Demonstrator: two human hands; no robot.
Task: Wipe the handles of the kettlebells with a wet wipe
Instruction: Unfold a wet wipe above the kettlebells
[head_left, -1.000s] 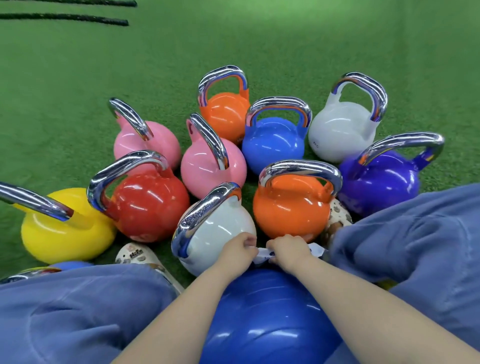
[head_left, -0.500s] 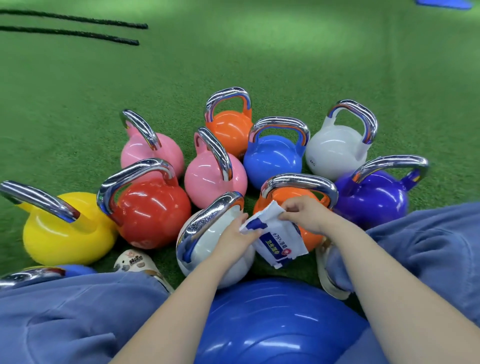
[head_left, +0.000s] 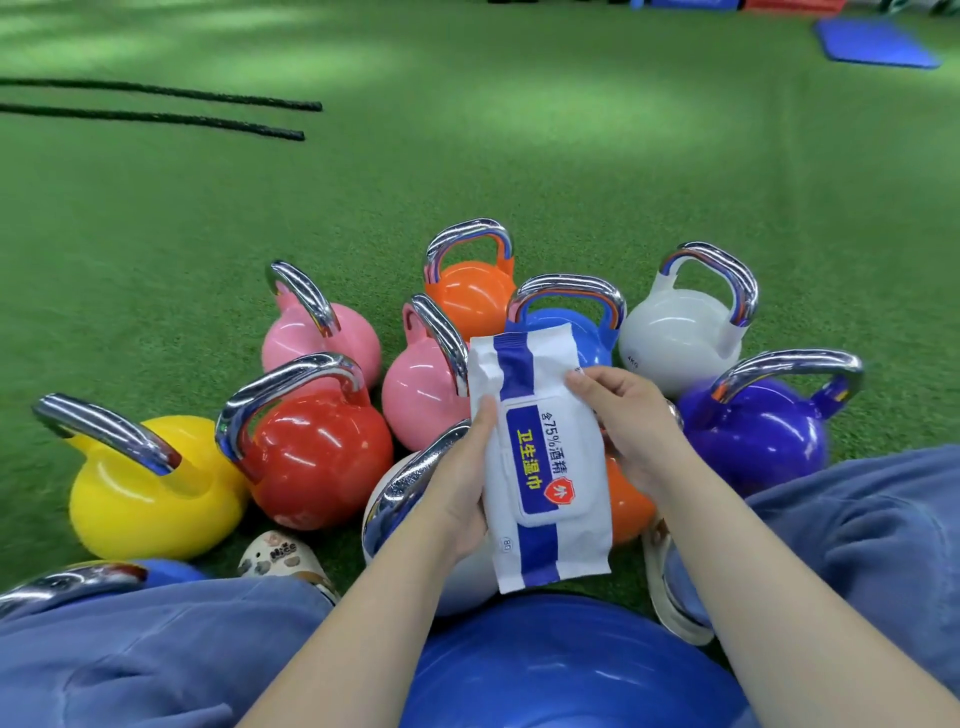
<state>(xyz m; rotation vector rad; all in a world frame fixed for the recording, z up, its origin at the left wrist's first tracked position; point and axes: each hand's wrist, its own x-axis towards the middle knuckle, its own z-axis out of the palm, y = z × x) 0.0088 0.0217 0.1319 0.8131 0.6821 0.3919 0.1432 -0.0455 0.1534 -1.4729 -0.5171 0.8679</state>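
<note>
A white and blue pack of wet wipes (head_left: 540, 457) is held up in front of me, lid closed. My left hand (head_left: 465, 483) grips its left edge from underneath. My right hand (head_left: 631, 421) pinches the right edge near the lid. Behind the pack stand several kettlebells with chrome handles: yellow (head_left: 140, 493), red (head_left: 317, 457), two pink (head_left: 322, 343), two orange (head_left: 467, 291), blue (head_left: 587, 338), two white (head_left: 680, 338) and purple (head_left: 753, 436). The pack hides most of the near orange and near white ones.
I sit on a blue exercise ball (head_left: 561, 670) with blue-trousered knees (head_left: 156, 654) on both sides and patterned shoes (head_left: 283, 558) on green turf. Two black ropes (head_left: 156, 111) lie at the far left. A blue mat (head_left: 872, 44) lies far right.
Both hands rose from low by the ball, lifting the wipe pack up in front of the kettlebells and turning it upright. The view tilted up.
</note>
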